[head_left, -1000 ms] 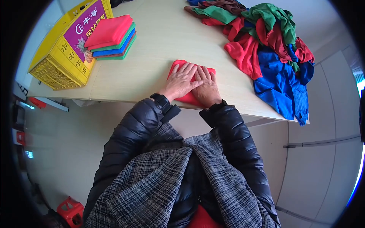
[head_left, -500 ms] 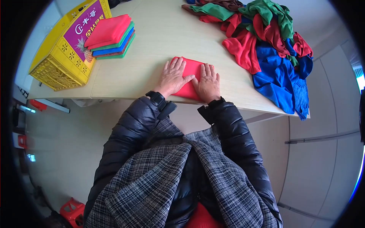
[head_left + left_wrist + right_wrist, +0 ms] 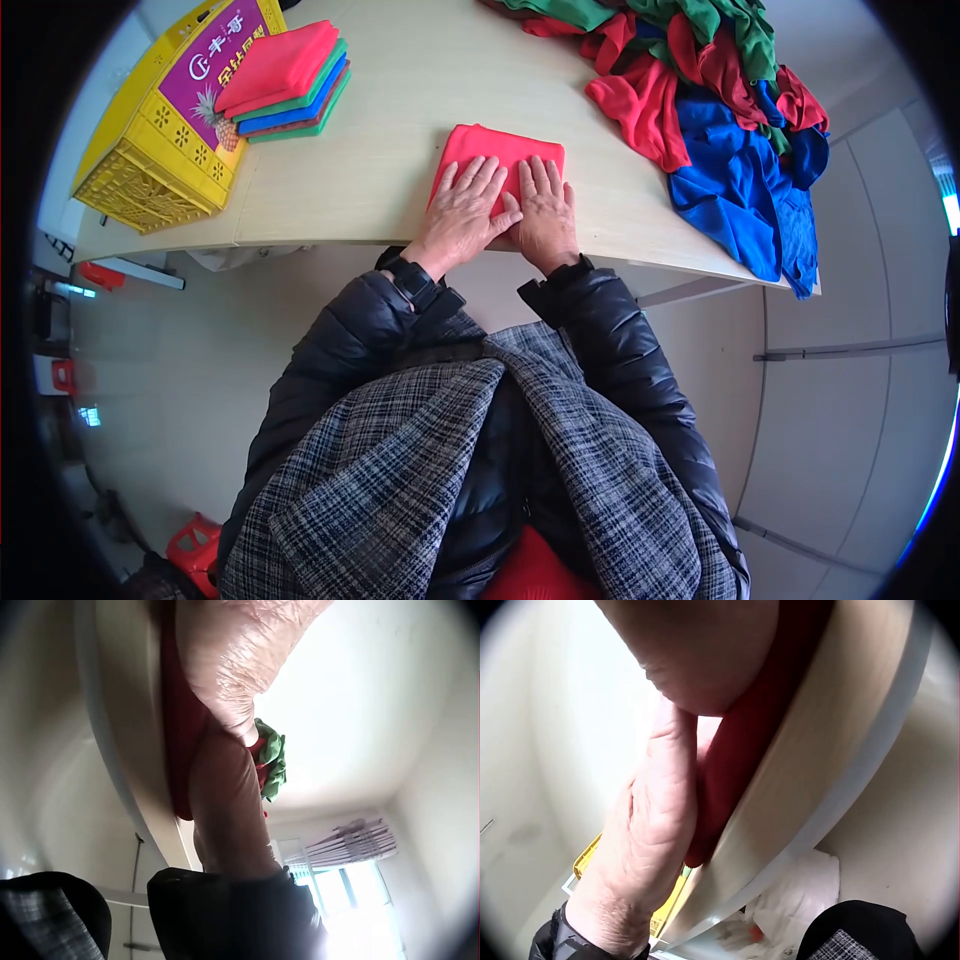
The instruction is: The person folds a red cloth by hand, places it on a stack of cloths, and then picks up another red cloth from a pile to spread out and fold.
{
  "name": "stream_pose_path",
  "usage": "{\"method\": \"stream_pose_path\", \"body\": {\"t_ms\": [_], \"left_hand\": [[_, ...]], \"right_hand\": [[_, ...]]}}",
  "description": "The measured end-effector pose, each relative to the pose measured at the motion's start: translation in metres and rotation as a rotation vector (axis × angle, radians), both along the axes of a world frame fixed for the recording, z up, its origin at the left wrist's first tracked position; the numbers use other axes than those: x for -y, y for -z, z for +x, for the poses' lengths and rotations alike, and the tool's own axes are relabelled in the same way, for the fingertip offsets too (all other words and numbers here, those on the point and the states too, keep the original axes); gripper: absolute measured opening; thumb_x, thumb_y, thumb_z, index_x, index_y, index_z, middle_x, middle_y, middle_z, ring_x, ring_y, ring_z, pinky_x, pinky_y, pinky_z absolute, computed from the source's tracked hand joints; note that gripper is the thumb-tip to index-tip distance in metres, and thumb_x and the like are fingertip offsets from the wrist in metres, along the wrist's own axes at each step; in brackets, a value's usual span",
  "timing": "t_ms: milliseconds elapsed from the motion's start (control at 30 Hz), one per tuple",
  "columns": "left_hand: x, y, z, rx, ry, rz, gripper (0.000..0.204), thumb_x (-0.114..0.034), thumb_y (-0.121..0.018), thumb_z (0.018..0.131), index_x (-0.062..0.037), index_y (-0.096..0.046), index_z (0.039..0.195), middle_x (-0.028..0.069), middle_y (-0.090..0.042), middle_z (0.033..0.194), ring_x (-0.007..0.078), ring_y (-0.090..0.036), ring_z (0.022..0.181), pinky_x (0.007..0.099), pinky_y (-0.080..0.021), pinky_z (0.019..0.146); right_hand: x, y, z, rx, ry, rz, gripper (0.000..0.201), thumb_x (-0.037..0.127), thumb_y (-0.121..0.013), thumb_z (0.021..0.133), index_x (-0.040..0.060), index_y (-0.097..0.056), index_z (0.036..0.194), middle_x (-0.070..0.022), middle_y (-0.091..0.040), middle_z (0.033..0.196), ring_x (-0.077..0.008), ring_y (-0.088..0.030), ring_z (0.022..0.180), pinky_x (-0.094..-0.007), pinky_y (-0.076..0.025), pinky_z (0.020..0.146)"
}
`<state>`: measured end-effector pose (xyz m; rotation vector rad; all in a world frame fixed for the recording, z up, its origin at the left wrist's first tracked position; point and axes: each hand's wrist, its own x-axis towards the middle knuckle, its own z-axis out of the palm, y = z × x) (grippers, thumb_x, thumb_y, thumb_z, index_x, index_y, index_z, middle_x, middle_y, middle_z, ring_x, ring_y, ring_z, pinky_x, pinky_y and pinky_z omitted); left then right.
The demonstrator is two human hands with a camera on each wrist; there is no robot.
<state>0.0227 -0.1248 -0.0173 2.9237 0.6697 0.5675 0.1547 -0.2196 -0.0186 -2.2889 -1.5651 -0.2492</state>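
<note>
A folded red cloth [image 3: 490,143] lies flat near the front edge of the table. My left hand [image 3: 462,218] rests palm down on its left side, fingers straight and pointing away from me. Beside it, the right hand [image 3: 546,215] presses on the cloth's right side with fingers extended. The two thumbs meet near the middle, and the far part of the cloth shows beyond the fingertips. In the left wrist view the red cloth [image 3: 180,757] appears as a thick edge under both palms.
On the left, a stack of folded red, green, blue and brown cloths [image 3: 285,75] stands against a yellow crate [image 3: 150,150]. A loose heap of crumpled cloths [image 3: 725,150] covers the right side of the table [image 3: 400,100], with blue fabric reaching its front edge.
Both hands have slid over the red cloth toward the near edge, after spreading apart from their earlier overlap. More of the cloth's far part is uncovered. The head view has shifted slightly.
</note>
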Motion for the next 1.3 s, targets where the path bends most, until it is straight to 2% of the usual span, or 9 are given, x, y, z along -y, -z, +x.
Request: {"method": "stream_pose_path", "body": {"t_ms": [333, 467, 567, 633, 767, 833, 867, 1100, 1300], "left_hand": [[-0.012, -0.018, -0.047, -0.046, 0.126, 0.118, 0.065, -0.033, -0.064, 0.092, -0.0118, -0.042, 0.149, 0.0105, -0.037, 0.157, 0.0263, -0.028, 0.149, 0.0514, -0.014, 0.123], [-0.053, -0.022, -0.048, -0.110, 0.015, 0.310, 0.060, -0.023, -0.065, 0.091, -0.0140, -0.046, 0.147, 0.0112, -0.039, 0.155, 0.0271, -0.030, 0.148, 0.0531, -0.018, 0.122], [-0.077, -0.024, -0.044, -0.127, -0.261, 0.270, 0.056, -0.021, -0.062, 0.093, -0.0111, -0.046, 0.146, 0.0124, -0.039, 0.155, 0.0290, -0.030, 0.147, 0.0523, -0.021, 0.120], [-0.065, -0.025, -0.034, -0.041, -0.214, 0.190, 0.054, -0.022, -0.060, 0.095, -0.0096, -0.046, 0.145, 0.0133, -0.040, 0.154, 0.0299, -0.031, 0.147, 0.0528, -0.022, 0.120], [-0.043, -0.003, -0.015, 0.129, -0.121, 0.012, 0.053, -0.027, -0.054, 0.097, -0.0057, -0.046, 0.145, 0.0151, -0.040, 0.154, 0.0317, -0.033, 0.145, 0.0536, -0.024, 0.118], [-0.041, 0.016, -0.004, 0.153, -0.118, -0.023, 0.055, -0.030, -0.051, 0.099, -0.0038, -0.044, 0.147, 0.0153, -0.038, 0.155, 0.0317, -0.031, 0.146, 0.0533, -0.023, 0.119], [-0.043, 0.016, -0.003, 0.153, -0.114, -0.022, 0.055, -0.030, -0.051, 0.099, -0.0038, -0.044, 0.147, 0.0153, -0.038, 0.155, 0.0317, -0.031, 0.146, 0.0533, -0.023, 0.119], [-0.039, 0.006, -0.006, -0.028, -0.151, 0.022, 0.061, -0.037, -0.049, 0.100, -0.0053, -0.037, 0.151, 0.0127, -0.032, 0.160, 0.0289, -0.027, 0.149, 0.0539, -0.020, 0.120], [-0.038, 0.008, -0.007, 0.021, -0.138, 0.005, 0.063, -0.040, -0.048, 0.101, -0.0056, -0.036, 0.152, 0.0122, -0.032, 0.160, 0.0282, -0.027, 0.149, 0.0549, -0.019, 0.120]], "right_hand": [[0.011, -0.018, -0.008, -0.034, 0.012, -0.027, 0.061, 0.042, -0.049, 0.100, 0.0023, -0.044, 0.146, -0.0173, -0.043, 0.152, -0.0344, -0.035, 0.144, -0.0529, -0.028, 0.116], [0.021, -0.038, -0.030, -0.031, -0.007, -0.154, 0.060, 0.042, -0.050, 0.099, 0.0011, -0.047, 0.143, -0.0190, -0.047, 0.149, -0.0351, -0.038, 0.142, -0.0529, -0.029, 0.115], [0.025, -0.073, -0.040, -0.167, -0.095, -0.267, 0.058, 0.041, -0.049, 0.100, 0.0011, -0.049, 0.142, -0.0200, -0.049, 0.146, -0.0354, -0.040, 0.140, -0.0529, -0.030, 0.115], [0.020, -0.077, -0.038, -0.237, -0.142, -0.328, 0.057, 0.041, -0.049, 0.100, 0.0010, -0.050, 0.141, -0.0205, -0.050, 0.145, -0.0356, -0.041, 0.140, -0.0529, -0.030, 0.115], [-0.013, -0.062, -0.013, -0.316, -0.207, -0.059, 0.057, 0.040, -0.048, 0.101, 0.0031, -0.047, 0.144, -0.0195, -0.046, 0.149, -0.0355, -0.038, 0.142, -0.0530, -0.029, 0.115], [-0.034, -0.036, -0.007, -0.096, -0.247, -0.019, 0.058, 0.041, -0.045, 0.102, 0.0051, -0.044, 0.147, -0.0172, -0.042, 0.153, -0.0346, -0.035, 0.144, -0.0522, -0.027, 0.117], [-0.041, -0.030, -0.005, 0.015, -0.266, 0.003, 0.058, 0.042, -0.044, 0.102, 0.0061, -0.043, 0.148, -0.0161, -0.040, 0.155, -0.0342, -0.033, 0.145, -0.0519, -0.026, 0.118], [-0.055, -0.008, 0.011, -0.017, -0.230, -0.089, 0.062, 0.047, -0.040, 0.102, 0.0084, -0.040, 0.151, -0.0114, -0.037, 0.158, -0.0315, -0.028, 0.149, -0.0502, -0.021, 0.120], [-0.052, -0.003, 0.025, 0.042, -0.130, -0.076, 0.063, 0.049, -0.040, 0.102, 0.0088, -0.040, 0.151, -0.0096, -0.036, 0.159, -0.0295, -0.028, 0.149, -0.0494, -0.020, 0.121]]}}
